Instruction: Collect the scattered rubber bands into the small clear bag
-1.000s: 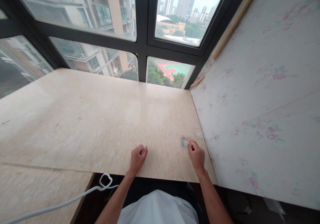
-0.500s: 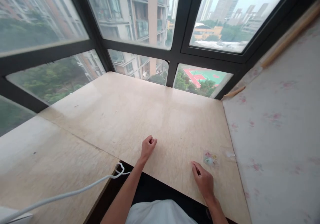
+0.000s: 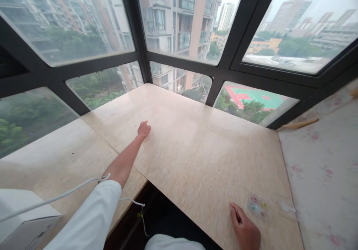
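Dark-framed windows [image 3: 181, 22], pale marbled counter [image 3: 195, 149], floral-papered wall [image 3: 321, 171]

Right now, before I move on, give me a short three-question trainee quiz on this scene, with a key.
1. Which hand is nearer the windows?
2. True or false: the right hand is gripping the small clear container.
3. What runs across the view of the white box at lower left? (a) a cable (b) a ruler (c) a belt

Key:
1. The left hand, stretched out over the tabletop.
2. False; the container lies on the tabletop beside that hand.
3. (a), a white cable.
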Available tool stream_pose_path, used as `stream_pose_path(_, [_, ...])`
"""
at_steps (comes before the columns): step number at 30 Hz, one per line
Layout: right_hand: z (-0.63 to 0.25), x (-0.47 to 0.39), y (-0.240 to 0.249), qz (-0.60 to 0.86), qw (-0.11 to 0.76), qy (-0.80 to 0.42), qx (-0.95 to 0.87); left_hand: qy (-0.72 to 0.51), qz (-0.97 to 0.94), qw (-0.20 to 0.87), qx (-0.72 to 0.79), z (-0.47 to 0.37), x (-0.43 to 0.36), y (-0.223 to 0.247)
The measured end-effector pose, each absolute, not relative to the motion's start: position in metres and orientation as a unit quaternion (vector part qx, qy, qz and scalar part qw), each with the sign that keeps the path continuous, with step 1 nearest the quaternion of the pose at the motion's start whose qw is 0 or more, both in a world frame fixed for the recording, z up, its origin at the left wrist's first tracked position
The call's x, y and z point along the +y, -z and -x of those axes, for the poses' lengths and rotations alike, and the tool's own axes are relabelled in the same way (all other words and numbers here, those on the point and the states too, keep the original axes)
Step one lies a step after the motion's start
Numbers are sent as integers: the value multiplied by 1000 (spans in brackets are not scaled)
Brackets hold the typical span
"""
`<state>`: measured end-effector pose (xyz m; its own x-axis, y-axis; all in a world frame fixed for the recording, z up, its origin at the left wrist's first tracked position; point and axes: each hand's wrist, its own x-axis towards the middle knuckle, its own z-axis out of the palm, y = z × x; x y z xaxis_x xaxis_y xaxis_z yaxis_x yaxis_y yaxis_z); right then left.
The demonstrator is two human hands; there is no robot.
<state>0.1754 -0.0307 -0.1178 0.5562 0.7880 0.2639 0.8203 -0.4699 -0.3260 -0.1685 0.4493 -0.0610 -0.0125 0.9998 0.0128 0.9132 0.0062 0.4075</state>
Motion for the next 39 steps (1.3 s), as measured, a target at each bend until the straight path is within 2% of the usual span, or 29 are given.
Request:
stream_pose_path(6, [-178,-33,125,856,190,62,-477,-60,-738,128,660,192,469,66])
stream_pose_path(15, [-178,-33,127,861,187,57,-469,0,-780,110,617,179,475,61])
stream_pose_path(23, [-175,-30,118,858,213,42,-465,55,-775,147,612,179,470,51])
stream_pose_path(32, [-172,-28,112,847,238,17,-475,-17,-776,254,577,168,449,32])
stream_pose_path(39, [-171,-28,110,833,274,-12,-481,-90,-771,381,503,117,423,13])
